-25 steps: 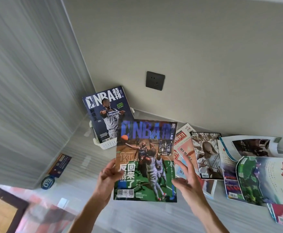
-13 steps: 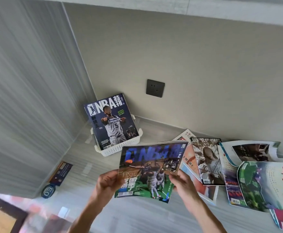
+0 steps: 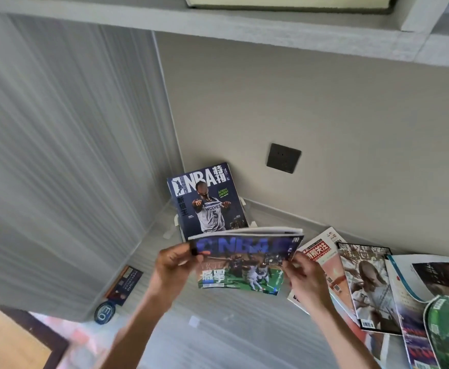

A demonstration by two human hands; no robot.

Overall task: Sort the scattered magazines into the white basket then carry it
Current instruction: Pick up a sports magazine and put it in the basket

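- Now the left hand [image 3: 174,265] pinches the magazine [image 3: 240,262] at its left edge, fingers curled.
- The right hand [image 3: 304,278] grips its right edge likewise.
- Just beyond the fingers, the white basket [image 3: 246,209] holds another magazine [image 3: 207,201] upright.
- Right of the fingers, loose magazines [image 3: 364,283] lie on the desk [image 3: 231,336].

Left hand [image 3: 174,265] and right hand [image 3: 304,276] grip a green NBA magazine [image 3: 242,261]. It's tilted before the white basket [image 3: 247,213]. More magazines [image 3: 364,286] litter the counter [image 3: 231,334].

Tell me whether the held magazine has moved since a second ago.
Yes. The held magazine has tipped flatter and shifted toward the basket, its top edge now overlapping the magazine standing there.
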